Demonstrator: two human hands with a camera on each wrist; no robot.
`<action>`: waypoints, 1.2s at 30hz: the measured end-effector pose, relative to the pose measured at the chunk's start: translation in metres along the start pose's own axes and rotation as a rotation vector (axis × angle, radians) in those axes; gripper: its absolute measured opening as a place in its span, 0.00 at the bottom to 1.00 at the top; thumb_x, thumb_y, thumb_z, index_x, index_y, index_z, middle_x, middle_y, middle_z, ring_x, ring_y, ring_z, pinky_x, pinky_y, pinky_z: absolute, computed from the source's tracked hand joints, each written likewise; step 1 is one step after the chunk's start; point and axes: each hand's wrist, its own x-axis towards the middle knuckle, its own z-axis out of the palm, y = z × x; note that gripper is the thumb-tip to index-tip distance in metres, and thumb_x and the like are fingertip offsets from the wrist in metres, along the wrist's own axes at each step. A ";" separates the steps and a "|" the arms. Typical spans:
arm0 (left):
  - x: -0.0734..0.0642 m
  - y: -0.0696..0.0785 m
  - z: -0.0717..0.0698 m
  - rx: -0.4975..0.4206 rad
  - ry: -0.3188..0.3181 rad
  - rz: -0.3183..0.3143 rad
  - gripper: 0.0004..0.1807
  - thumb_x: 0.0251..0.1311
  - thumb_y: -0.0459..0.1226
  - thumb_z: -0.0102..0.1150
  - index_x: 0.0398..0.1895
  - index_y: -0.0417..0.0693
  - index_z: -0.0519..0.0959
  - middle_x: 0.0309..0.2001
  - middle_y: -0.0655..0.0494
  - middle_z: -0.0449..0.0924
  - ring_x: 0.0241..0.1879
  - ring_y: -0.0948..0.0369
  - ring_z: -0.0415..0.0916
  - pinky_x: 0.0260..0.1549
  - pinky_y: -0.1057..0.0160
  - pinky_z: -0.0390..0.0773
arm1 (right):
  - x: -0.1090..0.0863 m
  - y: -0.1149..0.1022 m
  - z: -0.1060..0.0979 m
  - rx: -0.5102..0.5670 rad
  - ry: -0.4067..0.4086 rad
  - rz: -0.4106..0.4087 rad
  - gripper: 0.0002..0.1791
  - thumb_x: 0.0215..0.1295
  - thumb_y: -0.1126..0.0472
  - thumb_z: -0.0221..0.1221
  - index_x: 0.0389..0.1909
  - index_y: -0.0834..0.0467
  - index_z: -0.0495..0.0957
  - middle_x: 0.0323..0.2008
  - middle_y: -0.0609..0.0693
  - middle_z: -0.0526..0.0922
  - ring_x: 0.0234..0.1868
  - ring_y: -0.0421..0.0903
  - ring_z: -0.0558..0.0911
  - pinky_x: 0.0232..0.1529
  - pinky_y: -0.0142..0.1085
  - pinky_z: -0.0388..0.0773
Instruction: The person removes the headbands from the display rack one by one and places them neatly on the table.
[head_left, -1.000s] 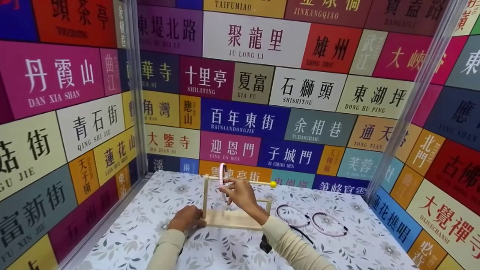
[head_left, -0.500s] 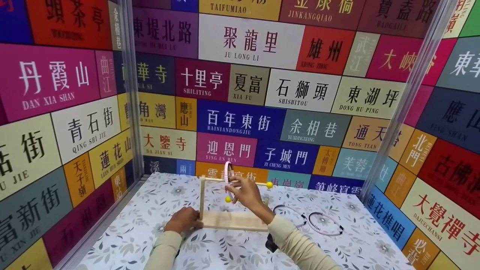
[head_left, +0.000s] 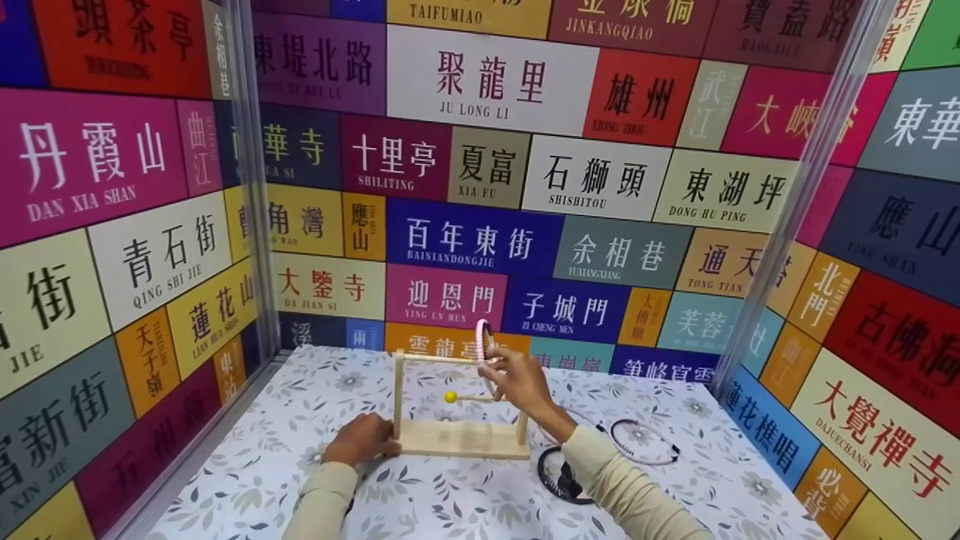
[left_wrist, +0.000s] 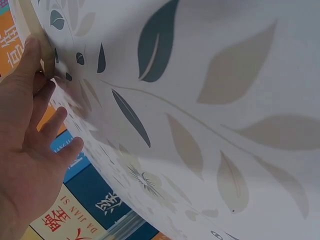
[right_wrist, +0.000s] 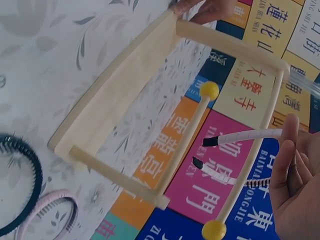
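A pale wooden headband stand [head_left: 465,439] with two rods stands on the table. Its lower rod ends in a yellow ball [head_left: 450,397]; the upper rod's yellow ball [right_wrist: 214,230] shows in the right wrist view. My left hand [head_left: 360,439] grips the stand's left end at the base, thumb against the wood [left_wrist: 42,45]. Between thumb and fingers, my right hand [head_left: 517,379] pinches a pink headband [head_left: 482,341] at the upper rod. In the right wrist view its black-tipped ends [right_wrist: 210,142] point toward the lower rod, and its two arms appear to straddle the upper rod.
Right of the stand lie a black headband [head_left: 551,480] and a pink headband [head_left: 645,442]; another is partly hidden by the right forearm. A floral cloth [head_left: 435,502] covers the table. Walls of coloured panels [head_left: 480,232] rise behind and at both sides.
My right hand has moved right along the upper rod with the pink headband, uncovering the lower rod's yellow ball. More of the black headband shows. My left hand keeps its grip on the stand.
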 end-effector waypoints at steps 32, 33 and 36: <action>-0.004 0.005 0.002 0.021 -0.014 -0.061 0.16 0.60 0.39 0.75 0.50 0.42 0.88 0.40 0.53 0.88 0.34 0.59 0.79 0.42 0.50 0.82 | -0.062 0.062 -0.095 -0.251 -0.004 0.118 0.15 0.67 0.56 0.71 0.51 0.57 0.86 0.36 0.55 0.91 0.10 0.39 0.78 0.15 0.34 0.76; -0.005 0.006 0.001 0.016 -0.013 -0.060 0.16 0.60 0.38 0.75 0.50 0.42 0.88 0.40 0.53 0.88 0.35 0.59 0.80 0.42 0.50 0.82 | -0.066 0.064 -0.098 -0.257 -0.010 0.126 0.15 0.66 0.55 0.71 0.51 0.57 0.86 0.36 0.55 0.91 0.10 0.40 0.78 0.15 0.34 0.76; -0.009 0.008 -0.003 0.004 -0.015 -0.052 0.16 0.61 0.38 0.74 0.51 0.41 0.87 0.41 0.52 0.88 0.35 0.58 0.81 0.43 0.50 0.83 | -0.078 0.071 -0.107 -0.276 -0.036 0.157 0.15 0.66 0.55 0.72 0.50 0.56 0.87 0.35 0.54 0.91 0.11 0.43 0.80 0.15 0.34 0.77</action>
